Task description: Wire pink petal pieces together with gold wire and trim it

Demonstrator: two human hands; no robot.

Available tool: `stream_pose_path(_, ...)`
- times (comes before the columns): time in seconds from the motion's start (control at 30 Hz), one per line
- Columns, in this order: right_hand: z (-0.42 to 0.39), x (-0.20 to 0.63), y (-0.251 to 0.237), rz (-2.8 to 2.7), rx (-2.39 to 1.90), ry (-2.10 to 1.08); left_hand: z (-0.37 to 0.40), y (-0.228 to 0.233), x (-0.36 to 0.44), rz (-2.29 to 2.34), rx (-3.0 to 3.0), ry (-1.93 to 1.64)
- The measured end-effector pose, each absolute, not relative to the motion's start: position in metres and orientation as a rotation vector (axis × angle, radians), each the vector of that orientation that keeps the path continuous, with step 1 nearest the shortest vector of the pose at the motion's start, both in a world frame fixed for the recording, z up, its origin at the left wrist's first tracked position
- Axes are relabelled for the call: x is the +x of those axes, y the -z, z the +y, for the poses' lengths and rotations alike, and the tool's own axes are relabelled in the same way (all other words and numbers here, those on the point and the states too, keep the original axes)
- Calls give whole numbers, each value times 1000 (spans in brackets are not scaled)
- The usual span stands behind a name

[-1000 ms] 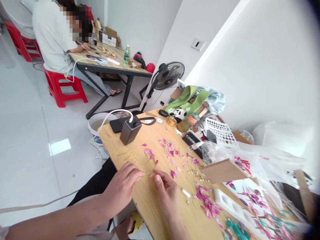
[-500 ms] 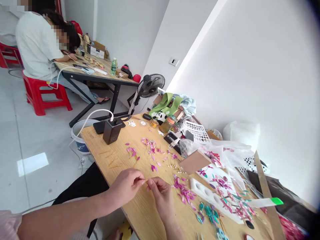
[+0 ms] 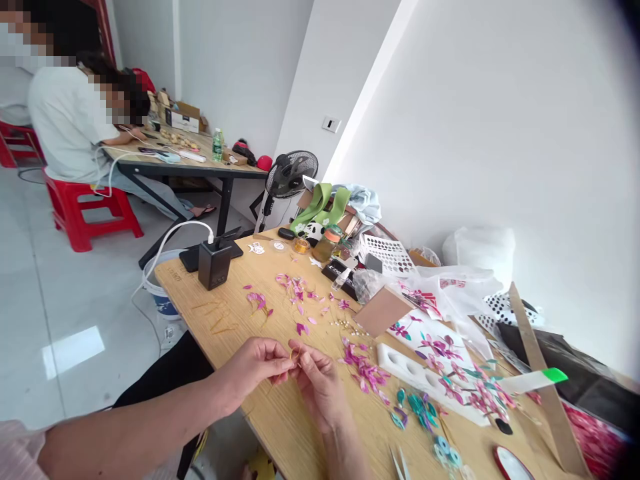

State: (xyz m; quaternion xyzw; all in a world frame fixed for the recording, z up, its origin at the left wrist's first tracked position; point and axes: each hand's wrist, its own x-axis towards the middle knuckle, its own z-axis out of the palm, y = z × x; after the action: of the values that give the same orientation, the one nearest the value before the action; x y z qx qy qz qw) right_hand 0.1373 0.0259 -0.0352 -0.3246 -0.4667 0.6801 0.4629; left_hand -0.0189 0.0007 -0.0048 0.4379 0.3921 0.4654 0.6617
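My left hand and my right hand meet over the near edge of the wooden table. Both are closed in a pinch on a thin yellow wire, which curves up between the fingertips. Its ends are hidden by the fingers. Similar bent yellow wires lie to the left of my hands. Beyond the fingers are loose purple petals and a small petal cluster. A larger heap of pink-purple petals lies right of my right hand.
A black charger block with a white cable stands at the left. To the right are a white tray with round hollows, teal pieces, scissors and a cardboard piece. A person sits at another table.
My hands have come closer together, and the right fingers have turned upward. A small loop of the yellow wire now shows between them. The view has shifted slightly to the right.
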Motion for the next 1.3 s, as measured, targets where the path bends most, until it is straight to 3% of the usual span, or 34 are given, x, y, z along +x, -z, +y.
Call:
stream_pose_path(0.47, 25, 133, 40, -920, -662, -1872, -4, 9, -8, 782, 810, -1072)
stream_pose_path(1.3, 25, 129, 38, -937, -661, -1845, -2, 15, -5, 779, 776, -1086)
